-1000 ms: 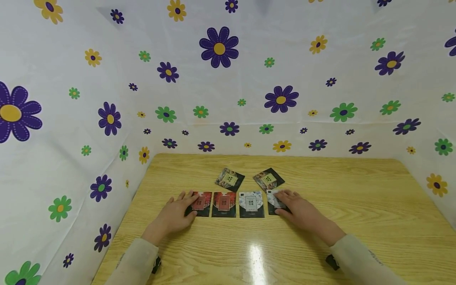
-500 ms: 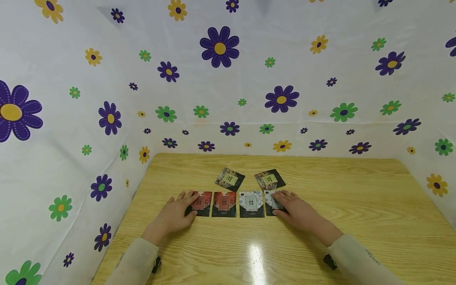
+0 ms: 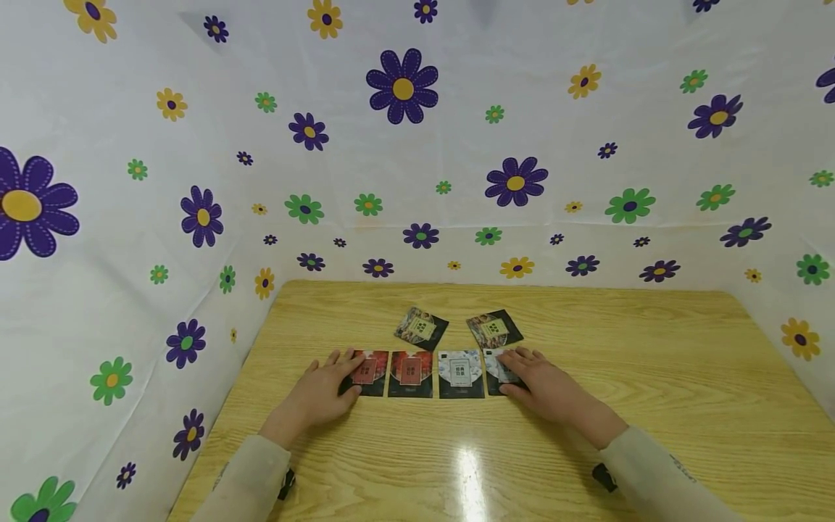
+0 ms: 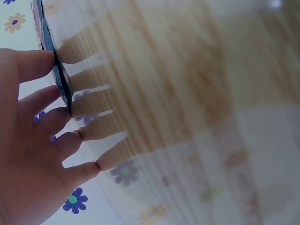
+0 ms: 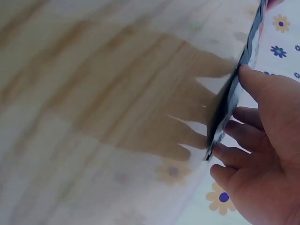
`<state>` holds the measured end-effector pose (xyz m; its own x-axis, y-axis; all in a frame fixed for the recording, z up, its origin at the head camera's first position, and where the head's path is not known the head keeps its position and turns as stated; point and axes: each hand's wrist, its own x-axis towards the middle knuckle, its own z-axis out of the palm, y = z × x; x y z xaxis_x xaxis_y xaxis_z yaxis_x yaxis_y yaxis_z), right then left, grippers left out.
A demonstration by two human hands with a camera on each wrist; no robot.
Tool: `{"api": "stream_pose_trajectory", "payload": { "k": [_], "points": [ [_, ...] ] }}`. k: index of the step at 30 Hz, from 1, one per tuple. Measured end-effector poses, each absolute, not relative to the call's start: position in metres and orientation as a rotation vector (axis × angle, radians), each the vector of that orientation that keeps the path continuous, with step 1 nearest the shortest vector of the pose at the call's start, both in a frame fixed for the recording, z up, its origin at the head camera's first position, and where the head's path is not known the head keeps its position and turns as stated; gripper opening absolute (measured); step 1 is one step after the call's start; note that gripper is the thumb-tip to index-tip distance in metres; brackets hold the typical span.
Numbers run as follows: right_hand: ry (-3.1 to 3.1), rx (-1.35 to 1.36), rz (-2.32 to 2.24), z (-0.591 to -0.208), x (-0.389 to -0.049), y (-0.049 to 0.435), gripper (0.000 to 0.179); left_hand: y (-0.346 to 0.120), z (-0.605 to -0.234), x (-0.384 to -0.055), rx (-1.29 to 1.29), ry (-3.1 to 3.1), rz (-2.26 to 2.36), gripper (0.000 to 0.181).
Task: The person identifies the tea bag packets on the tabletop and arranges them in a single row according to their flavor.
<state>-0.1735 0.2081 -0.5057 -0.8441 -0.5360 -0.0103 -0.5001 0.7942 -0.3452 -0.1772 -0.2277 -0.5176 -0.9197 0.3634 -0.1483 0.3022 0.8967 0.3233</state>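
Observation:
A row of flat square packets lies on the wooden table in the head view. From the left come a red-and-black packet [image 3: 373,377], a second red one [image 3: 411,375], a white-and-black packet [image 3: 460,375] and another white one [image 3: 493,377]. My left hand [image 3: 320,395] rests on the leftmost red packet, covering its left side. In the left wrist view that packet's edge [image 4: 60,75] meets the thumb and fingertips. My right hand [image 3: 551,390] rests on the rightmost white packet and hides its right part. In the right wrist view its thumb and fingers touch that packet [image 5: 229,96].
Behind the row, two brown-and-black packets [image 3: 421,329] [image 3: 495,330] lie tilted. White cloth with printed flowers [image 3: 457,145] stands behind the table [image 3: 620,333] and along its sides. A bright glare [image 3: 470,478] falls near the front.
Over the second, my right hand and its white packet have shifted slightly left, closer to the neighbouring white packet. The back right packet has turned a little. My left hand has stayed put.

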Motion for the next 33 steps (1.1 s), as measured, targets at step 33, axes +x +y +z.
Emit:
{"api": "stream_pose_trajectory", "payload": {
  "k": [33],
  "points": [
    [2.882,-0.826,-0.534,-0.504,-0.253,0.192,0.048,-0.227,-0.516,-0.176,0.489,2.852,0.456,0.061]
  ]
}}
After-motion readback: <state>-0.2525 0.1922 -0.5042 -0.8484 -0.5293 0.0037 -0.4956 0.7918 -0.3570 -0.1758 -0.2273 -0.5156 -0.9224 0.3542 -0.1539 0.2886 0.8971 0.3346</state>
